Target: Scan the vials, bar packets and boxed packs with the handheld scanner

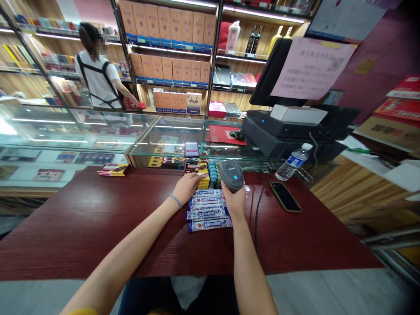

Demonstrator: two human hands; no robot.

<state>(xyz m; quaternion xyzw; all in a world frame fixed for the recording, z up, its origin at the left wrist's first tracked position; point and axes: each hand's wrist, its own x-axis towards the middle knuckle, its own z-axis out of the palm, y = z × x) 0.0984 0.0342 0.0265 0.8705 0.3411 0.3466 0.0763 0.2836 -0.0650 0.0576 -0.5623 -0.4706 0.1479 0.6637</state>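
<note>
My right hand (235, 200) is wrapped round the handle of a dark grey barcode scanner (231, 175) with a lit blue light. Left of it, my left hand (187, 189) has its fingers closed on a yellow packet (203, 169) at the top of a stack; the fingertips show only in part. Several blue-and-white stick packs (210, 213) lie in a row below the two hands. Small blue-green packs (213, 175) stand between the yellow stack and the scanner. Farther left, a small pile of red-and-yellow packets (114, 169) lies by the glass counter.
A phone (285, 197) and a water bottle (294, 162) are on the right of the brown table (108, 236). A black cable (259, 205) runs down past my right arm. Behind are a glass showcase (170, 131), a monitor (269, 74), and a person (100, 78) at the shelves.
</note>
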